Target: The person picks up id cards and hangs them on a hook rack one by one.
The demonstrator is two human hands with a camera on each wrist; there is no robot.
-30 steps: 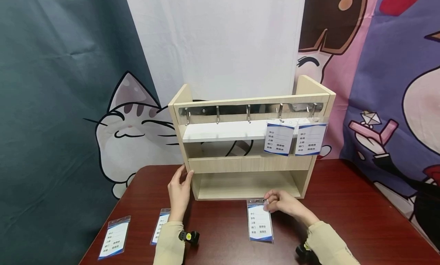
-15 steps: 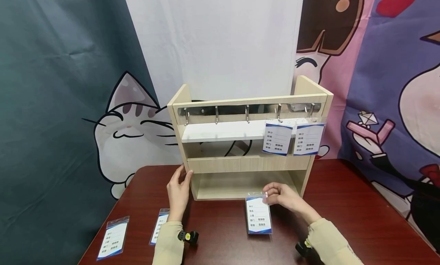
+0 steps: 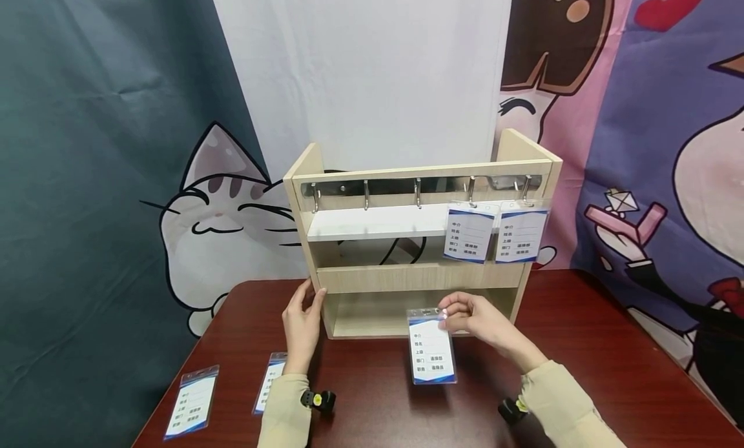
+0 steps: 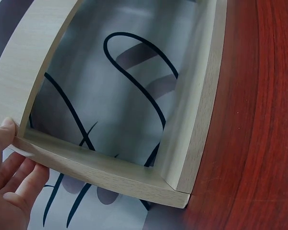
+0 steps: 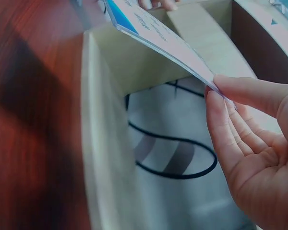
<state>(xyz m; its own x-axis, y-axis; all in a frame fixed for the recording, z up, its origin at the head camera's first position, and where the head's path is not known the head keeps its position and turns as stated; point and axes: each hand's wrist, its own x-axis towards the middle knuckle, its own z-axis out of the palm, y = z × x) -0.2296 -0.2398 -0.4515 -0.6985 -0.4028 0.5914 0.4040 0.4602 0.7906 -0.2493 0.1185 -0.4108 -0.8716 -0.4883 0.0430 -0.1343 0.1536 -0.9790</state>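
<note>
My right hand (image 3: 473,319) pinches the upper right edge of a badge holder (image 3: 432,351) with a white and blue card, held up off the table before the rack's bottom compartment. In the right wrist view, thumb and fingertips grip the edge of that badge holder (image 5: 168,43). My left hand (image 3: 302,325) holds the left side panel of the wooden rack (image 3: 418,278); in the left wrist view its thumb and fingers (image 4: 26,179) lie on either side of the panel edge. Two more badge holders hang from the rack's right hooks, one (image 3: 469,234) beside the other (image 3: 521,234).
Two badge holders lie on the table's left part, one (image 3: 192,403) near the edge and another (image 3: 270,383) partly behind my left forearm. Three hooks, such as the middle hook (image 3: 418,193), carry nothing. The red-brown table (image 3: 372,409) extends under the rack; printed cloth hangs behind.
My right hand has lifted the badge holder from the table and moved it up and slightly left, toward the rack. The left hand stays on the side panel.
</note>
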